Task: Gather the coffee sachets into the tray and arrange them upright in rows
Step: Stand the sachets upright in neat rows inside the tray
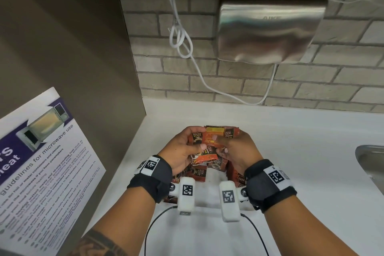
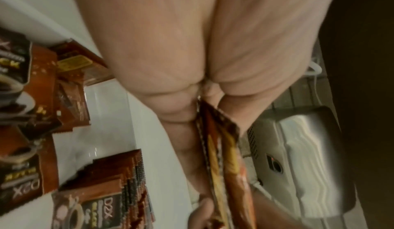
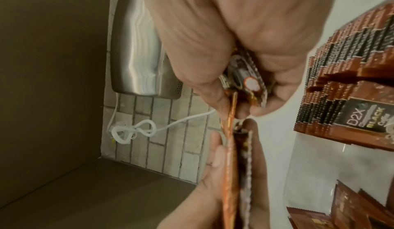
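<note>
Both hands hold a fanned bunch of orange-brown coffee sachets (image 1: 212, 141) above the white tray (image 1: 209, 191). My left hand (image 1: 185, 147) grips the bunch from the left, thumb on a lower sachet (image 1: 204, 157). My right hand (image 1: 232, 147) grips it from the right, thumb pressing the top sachet. In the left wrist view the held sachets (image 2: 224, 165) run edge-on between my fingers. The right wrist view shows the held sachets (image 3: 236, 156) pinched by both hands. A row of upright sachets (image 3: 345, 87) stands in the tray; loose sachets (image 2: 27, 84) lie flat there.
A steel hand dryer (image 1: 268, 27) hangs on the brick wall ahead, with a knotted white cable (image 1: 180, 41) trailing down. A brown cabinet side with a microwave notice (image 1: 43, 164) stands at left. A steel sink (image 1: 372, 164) sits at the right edge of the white counter (image 1: 301, 143).
</note>
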`<state>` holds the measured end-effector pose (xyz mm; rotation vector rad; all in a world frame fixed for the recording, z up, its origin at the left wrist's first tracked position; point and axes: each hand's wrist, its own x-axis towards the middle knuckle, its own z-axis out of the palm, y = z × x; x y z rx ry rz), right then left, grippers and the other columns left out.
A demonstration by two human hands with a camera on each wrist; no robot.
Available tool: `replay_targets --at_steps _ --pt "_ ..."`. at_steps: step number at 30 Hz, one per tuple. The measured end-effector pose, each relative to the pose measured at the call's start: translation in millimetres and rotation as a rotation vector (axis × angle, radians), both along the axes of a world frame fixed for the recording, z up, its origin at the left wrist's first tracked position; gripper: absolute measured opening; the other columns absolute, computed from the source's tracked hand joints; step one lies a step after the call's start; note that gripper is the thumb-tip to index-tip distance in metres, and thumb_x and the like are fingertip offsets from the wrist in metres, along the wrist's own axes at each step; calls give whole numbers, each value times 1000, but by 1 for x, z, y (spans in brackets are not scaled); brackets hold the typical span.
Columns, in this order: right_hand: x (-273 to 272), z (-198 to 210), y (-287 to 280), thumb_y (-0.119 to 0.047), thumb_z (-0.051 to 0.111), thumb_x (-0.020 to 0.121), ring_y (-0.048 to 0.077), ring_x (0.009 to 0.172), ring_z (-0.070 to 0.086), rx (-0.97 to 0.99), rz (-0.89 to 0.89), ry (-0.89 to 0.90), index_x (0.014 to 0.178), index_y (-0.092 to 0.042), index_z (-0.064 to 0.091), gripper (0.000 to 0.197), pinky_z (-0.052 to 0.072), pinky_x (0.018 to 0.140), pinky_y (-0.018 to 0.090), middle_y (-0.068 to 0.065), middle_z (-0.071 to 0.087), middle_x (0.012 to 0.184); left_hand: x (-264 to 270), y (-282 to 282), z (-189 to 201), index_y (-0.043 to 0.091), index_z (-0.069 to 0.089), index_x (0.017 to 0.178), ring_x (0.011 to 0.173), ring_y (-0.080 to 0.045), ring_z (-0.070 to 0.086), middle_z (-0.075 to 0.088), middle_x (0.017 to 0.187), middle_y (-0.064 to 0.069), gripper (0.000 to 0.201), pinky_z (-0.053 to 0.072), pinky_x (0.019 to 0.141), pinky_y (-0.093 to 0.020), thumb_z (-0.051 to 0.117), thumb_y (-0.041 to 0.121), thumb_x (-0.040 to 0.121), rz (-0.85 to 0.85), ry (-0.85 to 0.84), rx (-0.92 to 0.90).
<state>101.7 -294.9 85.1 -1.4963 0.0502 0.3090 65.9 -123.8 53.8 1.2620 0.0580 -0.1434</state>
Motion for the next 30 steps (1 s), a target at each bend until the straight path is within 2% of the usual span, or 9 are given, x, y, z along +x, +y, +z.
replay_targets --at_steps 4,8,12,16,19,23,25,27,30 --pt "1 3 0 -6 73 84 4 84 70 -217 -10 -381 103 -23 70 25 54 72 20 -8 74 94 6 3 -4 11 74 97 100 -29 63 69 107 -16 23 55 92 -45 60 -6 95 171 44 148" --pt "-9 -3 6 -20 81 81 3 91 64 -528 214 -562 96 -35 77 22 52 81 19 -9 68 99 6 3 2 10 74 97 86 -22 69 72 100 -13 27 59 71 -32 50 -2 102 182 51 89" --pt "-10 -4 5 -43 82 77 4 99 63 -505 299 -463 103 -39 76 27 46 79 12 -8 64 109 5 3 3 5 72 104 89 -26 73 74 103 -18 28 61 74 -34 45 15 107 189 71 -29" --pt "-4 -12 5 -44 76 84 5 101 66 -477 240 -459 106 -40 74 22 54 93 31 -7 69 112 3 3 4 2 70 113 94 -27 70 73 109 -19 22 58 84 -38 53 8 101 125 39 -52" --pt "1 -14 1 -40 88 70 11 94 65 -474 212 -393 112 -38 67 46 57 84 37 -6 66 109 3 7 -1 2 70 119 99 -28 67 68 118 -28 26 55 89 -38 55 -3 98 46 -6 62" --pt "6 -8 -7 -45 93 62 10 100 64 -501 228 -260 124 -28 58 73 55 91 33 -6 65 111 6 7 -3 5 72 116 108 -27 66 71 118 -20 24 52 101 -40 67 2 93 77 -79 200" --pt "5 -10 -11 -45 92 64 14 87 67 -358 229 -157 115 -22 64 63 56 83 35 -2 72 102 8 7 -2 11 75 109 106 -31 68 73 113 -19 21 53 100 -43 71 4 90 151 -74 189" --pt "3 -12 -13 -33 89 71 22 78 69 -156 228 -26 107 -14 71 45 54 77 40 5 76 90 11 8 -3 15 77 106 104 -33 69 75 110 -17 22 52 102 -49 77 8 85 202 -74 190" --pt "5 -10 -13 -12 84 77 16 62 64 17 117 65 109 -4 71 35 51 65 32 12 76 89 13 8 -5 16 78 105 99 -27 71 76 108 -13 32 51 104 -51 87 14 75 193 -63 224"
